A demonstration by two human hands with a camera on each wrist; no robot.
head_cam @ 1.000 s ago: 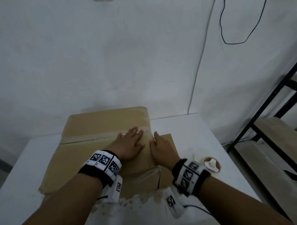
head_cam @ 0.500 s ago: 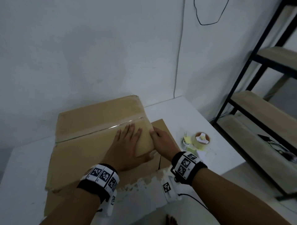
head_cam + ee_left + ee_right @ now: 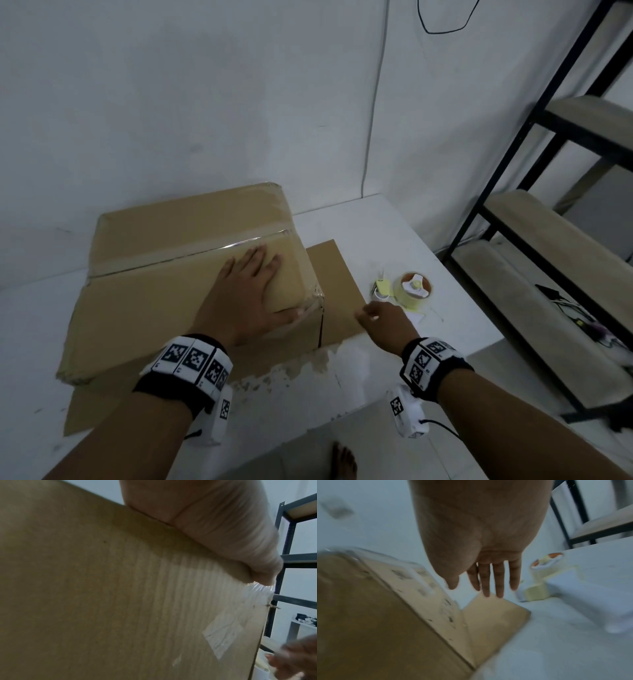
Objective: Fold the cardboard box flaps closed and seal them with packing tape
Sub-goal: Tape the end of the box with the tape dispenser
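Observation:
A brown cardboard box [image 3: 154, 291] lies on the white table [image 3: 394, 233], its top flaps folded shut with clear tape [image 3: 191, 253] along the centre seam. My left hand [image 3: 253, 291] rests flat on the box top near its right corner, fingers straight, thumb at the taped corner [image 3: 257, 595]. My right hand [image 3: 380, 318] hovers off the box over a loose cardboard flap [image 3: 335, 291], fingers straight and spread [image 3: 491, 580], holding nothing. A roll of packing tape [image 3: 412, 289] sits on the table just beyond it, also in the right wrist view [image 3: 546, 561].
A small yellow and white item [image 3: 381, 289] stands left of the tape roll. A black metal rack with wooden shelves [image 3: 548, 233] stands right of the table. A wall with a hanging cable [image 3: 373, 102] is behind. My bare foot [image 3: 342, 462] is on the floor below.
My right hand has left the box's right corner and moved right, toward the tape roll. The left hand stays flat on the box top. The head view has swung to the right.

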